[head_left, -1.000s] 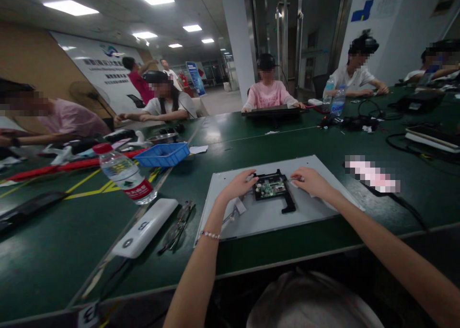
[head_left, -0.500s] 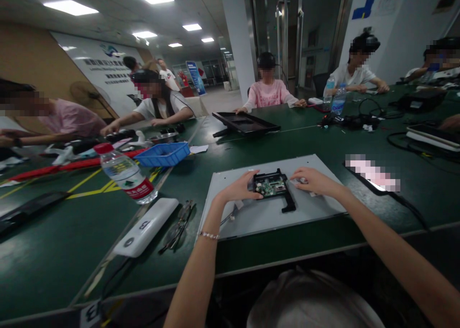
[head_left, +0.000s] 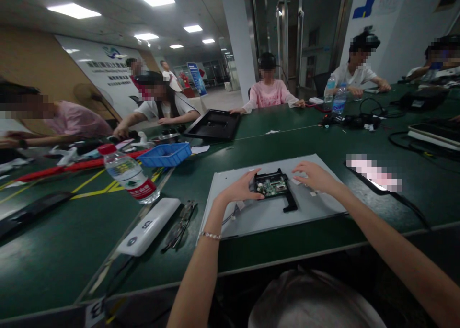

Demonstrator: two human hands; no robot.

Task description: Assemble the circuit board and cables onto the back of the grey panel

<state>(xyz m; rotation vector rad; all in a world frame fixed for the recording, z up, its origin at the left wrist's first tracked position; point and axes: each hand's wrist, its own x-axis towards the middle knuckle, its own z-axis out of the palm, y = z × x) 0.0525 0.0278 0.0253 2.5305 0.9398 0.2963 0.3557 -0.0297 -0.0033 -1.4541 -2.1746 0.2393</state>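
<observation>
A grey metal panel lies flat on the green table in front of me. On it sits a black plastic bracket with a green circuit board in its frame. My left hand grips the bracket's left edge, thumb at the near side and fingers at the far side. Just right of the bracket, my right hand hovers over the panel, fingers curved and apart, with nothing visible in them. A cable with a white tag lies below my left hand. Small pale pieces show under my right hand.
To the left are eyeglasses, a white power bank, a water bottle and a blue tray. A phone with a cable lies right. Across the table, a person's hand touches a black panel; several other people sit around.
My left hand has closed around the bracket's left edge. My right hand has lifted slightly off the bracket's right side, its fingers spreading. Across the table, the black panel has moved left.
</observation>
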